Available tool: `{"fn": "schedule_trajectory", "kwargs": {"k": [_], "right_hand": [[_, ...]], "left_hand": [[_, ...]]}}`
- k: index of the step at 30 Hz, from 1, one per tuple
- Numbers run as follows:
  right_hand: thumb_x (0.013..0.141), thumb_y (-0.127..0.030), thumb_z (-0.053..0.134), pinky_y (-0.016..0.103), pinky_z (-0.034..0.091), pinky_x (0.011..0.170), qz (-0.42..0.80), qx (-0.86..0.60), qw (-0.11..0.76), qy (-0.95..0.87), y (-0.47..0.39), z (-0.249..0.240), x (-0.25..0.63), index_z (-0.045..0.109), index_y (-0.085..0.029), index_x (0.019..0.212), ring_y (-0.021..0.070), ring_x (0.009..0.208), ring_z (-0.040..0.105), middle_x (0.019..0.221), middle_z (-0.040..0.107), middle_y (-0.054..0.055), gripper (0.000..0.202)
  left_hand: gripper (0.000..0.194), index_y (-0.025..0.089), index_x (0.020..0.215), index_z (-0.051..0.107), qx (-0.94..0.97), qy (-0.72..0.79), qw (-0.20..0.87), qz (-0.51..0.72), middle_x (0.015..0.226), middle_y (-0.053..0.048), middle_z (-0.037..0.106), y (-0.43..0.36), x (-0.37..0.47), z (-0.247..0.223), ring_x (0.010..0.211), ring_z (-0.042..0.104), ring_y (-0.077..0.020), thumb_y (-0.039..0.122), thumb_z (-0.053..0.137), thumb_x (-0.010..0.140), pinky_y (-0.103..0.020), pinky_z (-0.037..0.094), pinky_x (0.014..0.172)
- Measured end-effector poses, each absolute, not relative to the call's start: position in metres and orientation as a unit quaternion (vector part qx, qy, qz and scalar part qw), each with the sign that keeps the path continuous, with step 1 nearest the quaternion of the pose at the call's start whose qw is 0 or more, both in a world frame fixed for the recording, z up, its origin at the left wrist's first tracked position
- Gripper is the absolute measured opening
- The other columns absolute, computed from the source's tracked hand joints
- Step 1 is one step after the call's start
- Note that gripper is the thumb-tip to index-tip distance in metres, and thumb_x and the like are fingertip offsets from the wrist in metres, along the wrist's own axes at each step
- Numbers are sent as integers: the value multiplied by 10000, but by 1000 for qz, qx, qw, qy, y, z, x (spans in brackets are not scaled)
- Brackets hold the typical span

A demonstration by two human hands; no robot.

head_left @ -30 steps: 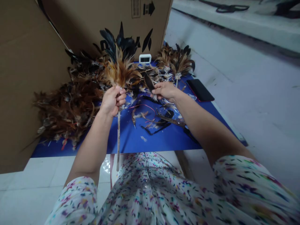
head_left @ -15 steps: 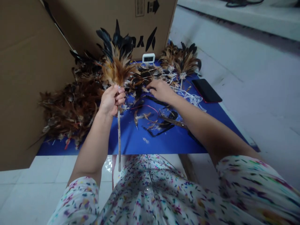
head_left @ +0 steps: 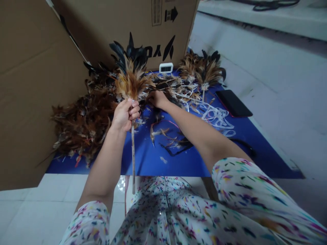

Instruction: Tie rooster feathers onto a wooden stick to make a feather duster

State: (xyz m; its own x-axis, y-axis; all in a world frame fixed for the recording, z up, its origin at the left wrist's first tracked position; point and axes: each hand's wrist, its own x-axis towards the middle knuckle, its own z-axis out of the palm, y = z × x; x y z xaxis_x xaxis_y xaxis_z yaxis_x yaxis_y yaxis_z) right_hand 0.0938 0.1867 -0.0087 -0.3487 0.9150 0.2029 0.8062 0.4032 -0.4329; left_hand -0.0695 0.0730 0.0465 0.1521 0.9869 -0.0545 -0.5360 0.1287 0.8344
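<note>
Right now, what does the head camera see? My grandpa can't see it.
The left hand holds a feather-topped stick upright; the right hand reaches into loose feathers on a blue table. Behind stand a white clock and cardboard.

White tiled floor (head_left: 38,217), pale wall (head_left: 255,71)

Blue tabletop (head_left: 184,163), brown cardboard (head_left: 25,95), black phone (head_left: 234,103)

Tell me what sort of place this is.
Probably a small handcraft work area, maybe indoors at home: heaps of loose feathers on a blue tabletop, a feather-topped stick in the left hand, and large cardboard standing behind.
</note>
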Motion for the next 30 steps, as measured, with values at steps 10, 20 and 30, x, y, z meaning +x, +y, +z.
{"fn": "schedule_trajectory", "kwargs": {"k": [10,20,30], "right_hand": [[786,-127,557,374,507,862,163,-570,311,-742,181,9,146,669,-120,1136,211,860,622,927,689,64,368],[811,-177,588,407,487,887,21,-546,77,-834,144,13,145,742,-138,1057,321,1047,641,1082,725,157,293],[823,-133,568,336,473,879,65,-562,106,-818,150,7,149,731,-115,1004,257,996,664,1034,736,139,244]], "left_hand": [[264,168,714,375,333,342,682,554,632,57,422,72,-66,46,394,284,16,156,536,922,-87,161,332],[252,162,706,383,336,343,682,551,627,51,417,70,-64,46,394,280,13,126,460,943,-93,156,340],[247,164,715,379,315,318,712,541,635,43,419,71,-64,43,405,296,6,120,442,950,-89,152,335]]}}
